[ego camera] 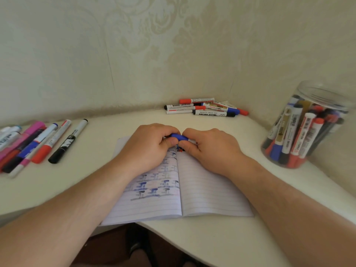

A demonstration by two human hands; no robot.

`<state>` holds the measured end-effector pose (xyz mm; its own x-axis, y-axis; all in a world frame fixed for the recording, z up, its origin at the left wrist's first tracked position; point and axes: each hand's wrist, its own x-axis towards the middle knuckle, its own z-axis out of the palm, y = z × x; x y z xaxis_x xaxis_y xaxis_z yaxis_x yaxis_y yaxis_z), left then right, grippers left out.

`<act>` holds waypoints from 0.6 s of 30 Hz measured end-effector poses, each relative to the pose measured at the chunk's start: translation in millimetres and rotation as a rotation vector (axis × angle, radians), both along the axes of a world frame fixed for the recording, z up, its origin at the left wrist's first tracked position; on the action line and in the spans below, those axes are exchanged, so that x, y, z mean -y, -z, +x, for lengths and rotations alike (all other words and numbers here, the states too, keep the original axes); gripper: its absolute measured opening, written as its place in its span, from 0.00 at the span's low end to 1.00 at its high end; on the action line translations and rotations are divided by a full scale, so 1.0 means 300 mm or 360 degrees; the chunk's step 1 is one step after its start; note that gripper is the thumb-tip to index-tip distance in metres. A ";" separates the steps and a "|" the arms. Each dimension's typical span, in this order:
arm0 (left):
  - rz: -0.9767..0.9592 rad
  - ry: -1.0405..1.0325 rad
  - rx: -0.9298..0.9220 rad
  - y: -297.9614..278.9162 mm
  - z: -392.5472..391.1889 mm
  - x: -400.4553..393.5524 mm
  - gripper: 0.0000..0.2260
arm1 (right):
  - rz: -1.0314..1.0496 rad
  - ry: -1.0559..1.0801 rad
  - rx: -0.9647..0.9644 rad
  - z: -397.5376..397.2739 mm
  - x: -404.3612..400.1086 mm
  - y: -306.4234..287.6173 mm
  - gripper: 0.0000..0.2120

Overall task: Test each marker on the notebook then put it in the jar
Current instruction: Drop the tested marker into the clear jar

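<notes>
Blue marker [179, 137] between both curled hands

You're seated at a home desk, tucked into a room corner. Evidence: cream wallpaper [134, 35] with a raised damask pattern, a domestic finish, on both walls meeting at the right rear. White curved-edge desk top [221, 243] fitted against them. School-type lined notebook [208, 193] lies open before you. Loose markers [204, 108] heaped in the corner, more markers at left [38, 143], a clear plastic jar [308, 128] packed with others. Dark floor visible below the desk edge.
</notes>
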<state>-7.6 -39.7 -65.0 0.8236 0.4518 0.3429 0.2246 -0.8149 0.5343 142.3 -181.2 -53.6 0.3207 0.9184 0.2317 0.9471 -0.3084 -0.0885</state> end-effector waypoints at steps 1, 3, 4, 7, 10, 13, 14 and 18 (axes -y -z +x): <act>-0.0006 -0.0007 -0.0002 -0.001 -0.001 -0.001 0.10 | -0.0018 0.0019 0.0006 -0.001 0.001 -0.006 0.20; -0.0028 -0.0020 -0.0009 -0.002 -0.003 0.001 0.10 | -0.0052 0.0040 0.0023 -0.004 0.004 -0.012 0.20; -0.0044 -0.0032 -0.0011 -0.003 -0.004 0.003 0.10 | -0.0061 0.0037 0.0026 -0.006 0.004 -0.012 0.20; -0.0065 -0.0098 0.0009 -0.009 -0.002 0.016 0.09 | -0.0059 0.0064 -0.0128 -0.008 0.008 -0.027 0.23; -0.0168 -0.0168 0.0100 -0.016 -0.006 0.025 0.06 | 0.0045 0.0179 -0.0419 0.000 0.046 -0.060 0.26; -0.0320 -0.0238 0.0175 -0.018 -0.016 0.018 0.03 | 0.0527 0.0173 -0.1036 0.023 0.082 -0.073 0.08; -0.0327 -0.0241 0.0178 -0.018 -0.017 0.015 0.04 | 0.0742 0.0148 -0.1399 0.030 0.088 -0.085 0.09; -0.0326 -0.0118 0.0014 -0.021 -0.013 0.013 0.04 | 0.1094 -0.0157 -0.2550 0.054 0.095 -0.111 0.31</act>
<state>-11.4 -43.7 -58.6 0.7829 0.5719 0.2449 0.2742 -0.6706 0.6893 158.4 -209.7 -20.1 0.5562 0.8261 0.0911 -0.1887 0.2323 -0.9542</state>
